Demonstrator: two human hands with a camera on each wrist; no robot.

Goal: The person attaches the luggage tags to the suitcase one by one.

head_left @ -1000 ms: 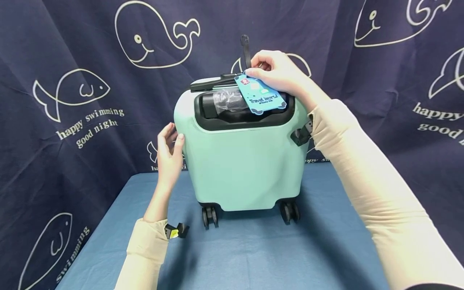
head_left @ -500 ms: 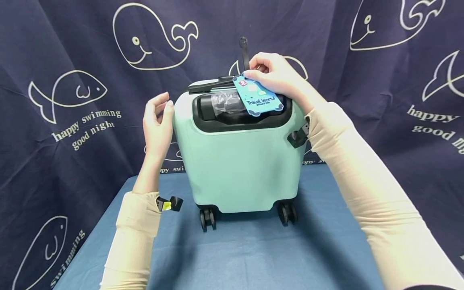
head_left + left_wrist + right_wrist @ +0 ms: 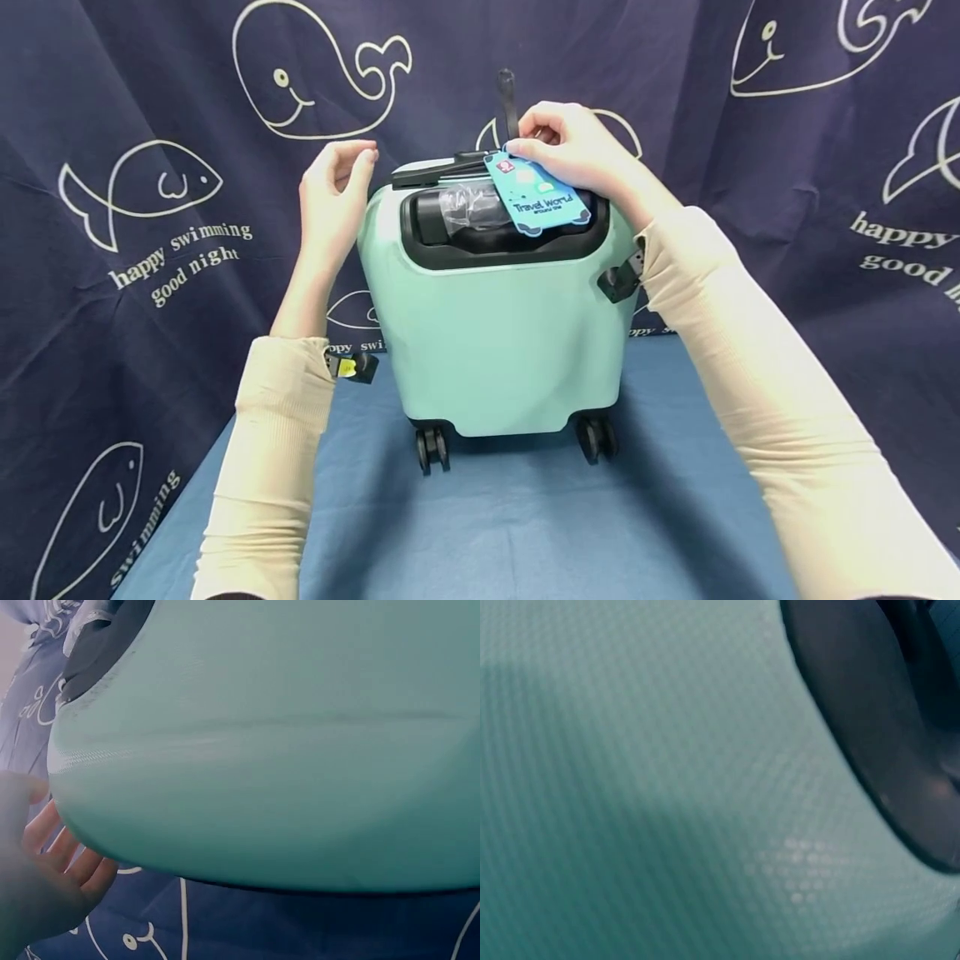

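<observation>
We had the mint-green suitcase (image 3: pixel 502 350) upright on blue cloth (image 3: pixel 487 533), plastic wrap (image 3: pixel 468 207) and luggage tag (image 3: pixel 542 198) still on; our right hand (image 3: pixel 576 152) pinched the black strap (image 3: pixel 507 102), our left hand (image 3: pixel 332 190), loosely curled, hung empty alongside.

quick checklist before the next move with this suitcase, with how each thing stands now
1. Suitcase upright on the blue table: ok.
2. Far-side wheels set down: cannot tell, hidden from view.
3. Right hand at the black strap: ok, fingers curled there; exact contact hidden.
4. Left hand free: ok, beside the suitcase's upper left corner, holding nothing.
5. Blue tag clear of the black bar: not ok, hangs across it.
</observation>
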